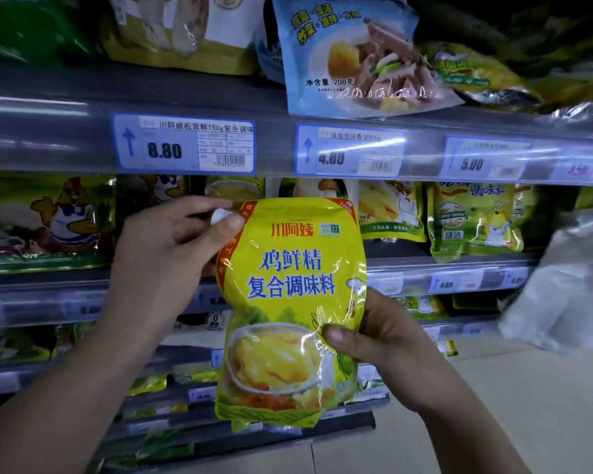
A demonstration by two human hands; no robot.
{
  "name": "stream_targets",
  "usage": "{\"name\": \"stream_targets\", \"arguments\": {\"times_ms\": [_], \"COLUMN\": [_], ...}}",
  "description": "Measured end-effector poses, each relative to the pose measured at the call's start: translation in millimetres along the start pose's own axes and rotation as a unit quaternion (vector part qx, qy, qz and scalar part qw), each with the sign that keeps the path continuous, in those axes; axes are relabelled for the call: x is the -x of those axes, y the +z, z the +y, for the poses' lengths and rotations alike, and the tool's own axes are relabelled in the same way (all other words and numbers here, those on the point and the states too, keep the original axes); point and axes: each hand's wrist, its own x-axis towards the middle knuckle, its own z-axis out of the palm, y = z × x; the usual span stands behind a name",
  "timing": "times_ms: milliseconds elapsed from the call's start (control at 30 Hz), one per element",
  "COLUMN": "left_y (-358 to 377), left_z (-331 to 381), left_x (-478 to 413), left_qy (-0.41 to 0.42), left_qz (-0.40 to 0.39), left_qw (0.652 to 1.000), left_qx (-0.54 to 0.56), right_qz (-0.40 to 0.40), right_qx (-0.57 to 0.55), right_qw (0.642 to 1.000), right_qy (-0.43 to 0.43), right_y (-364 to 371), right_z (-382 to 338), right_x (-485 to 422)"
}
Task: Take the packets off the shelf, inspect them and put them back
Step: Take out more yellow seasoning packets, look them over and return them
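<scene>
I hold a yellow seasoning packet (288, 302) upright in front of the shelves, its printed front with blue lettering and a soup-bowl picture facing me. My left hand (172, 248) pinches its top left corner between thumb and fingers. My right hand (374, 333) grips its right edge at mid height, thumb on the front. The packet hangs clear of the shelf (65, 285) behind it, where similar yellow-green packets (476, 220) stand in a row.
An upper shelf rail (322, 152) carries price tags 8.80, 4.80 and 5.00. A pale blue packet (353, 56) leans over that rail's edge. Lower shelves hold more packets. A blurred white plastic bag (562, 289) hangs at the right. Floor tiles show below right.
</scene>
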Motion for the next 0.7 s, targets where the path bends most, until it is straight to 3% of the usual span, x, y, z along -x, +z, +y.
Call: {"name": "stream_targets", "arguments": {"times_ms": [133,200,300,367,500,700], "left_y": [-15,-26,-48,-58,-65,-68], "left_z": [-17,-19,-17,-17,-15,-27], "left_x": [7,12,7,3,-1,-16], "left_qy": [-0.161,-0.148,-0.122,-0.106,0.001,0.047], "left_qz": [-0.178,-0.238,-0.162,-0.106,0.025,0.076], "left_qw": [0.971,0.96,0.976,0.983,0.973,0.928], "left_qx": [0.019,-0.02,-0.082,-0.109,-0.228,-0.361], "right_qz": [0.027,0.038,-0.011,-0.018,0.075,0.157], "right_qx": [0.01,0.021,-0.002,0.05,0.127,0.264], "right_qw": [1.0,0.999,1.0,0.999,0.988,0.944], "right_qy": [-0.009,-0.02,-0.01,-0.009,-0.041,-0.118], "right_y": [15,24,42,56,91,124], "right_z": [-8,-15,-28,-34,-41,-43], "right_x": [-15,-24,-37,-50,-90,-128]}}
